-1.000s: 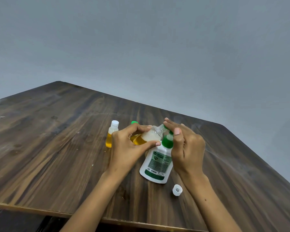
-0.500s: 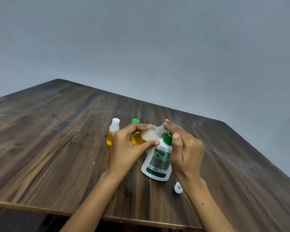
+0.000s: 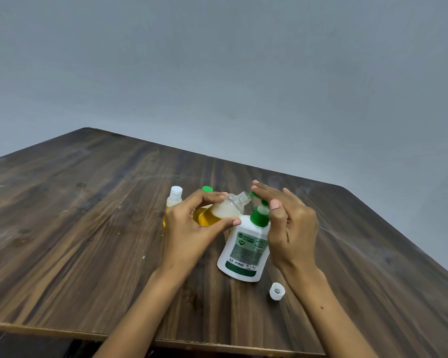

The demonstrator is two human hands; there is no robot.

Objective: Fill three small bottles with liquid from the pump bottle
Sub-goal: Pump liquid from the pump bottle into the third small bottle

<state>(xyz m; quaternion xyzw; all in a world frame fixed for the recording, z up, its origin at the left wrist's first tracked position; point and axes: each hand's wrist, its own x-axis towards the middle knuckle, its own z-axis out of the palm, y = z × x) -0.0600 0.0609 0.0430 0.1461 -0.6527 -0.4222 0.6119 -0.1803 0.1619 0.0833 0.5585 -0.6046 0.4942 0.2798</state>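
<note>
Change: since a second ago the pump head has risen, showing white stem above the green collar; the right fingers have lifted with it, and the held bottle barely shifts.
Table [image 3: 62, 241]: dark wood, carrying everything; the pump bottle stands near the front edge, within reach of both hands.
Pump bottle [image 3: 243, 251]: white with green collar, upright, spout pointing left at the held bottle's mouth so liquid goes straight in.
Right hand [image 3: 290, 228]: fingers nearly straight, laid over the pump head, placed to press down, gripping nothing.
Left hand [image 3: 192, 228]: thumb and fingers curled round the open bottle, tilting it so its neck meets the spout.
Open bottle [image 3: 223, 210]: clear, uncapped, roughly half full of yellow liquid with foam above; likely the last to fill.
Capped bottles: white-capped one [image 3: 173, 202] stands left, holding yellow liquid; green-capped one [image 3: 207, 189] is mostly hidden behind the left hand.
Loose cap [image 3: 277, 291]: white, lying near the right wrist, kept handy for closing.
</note>
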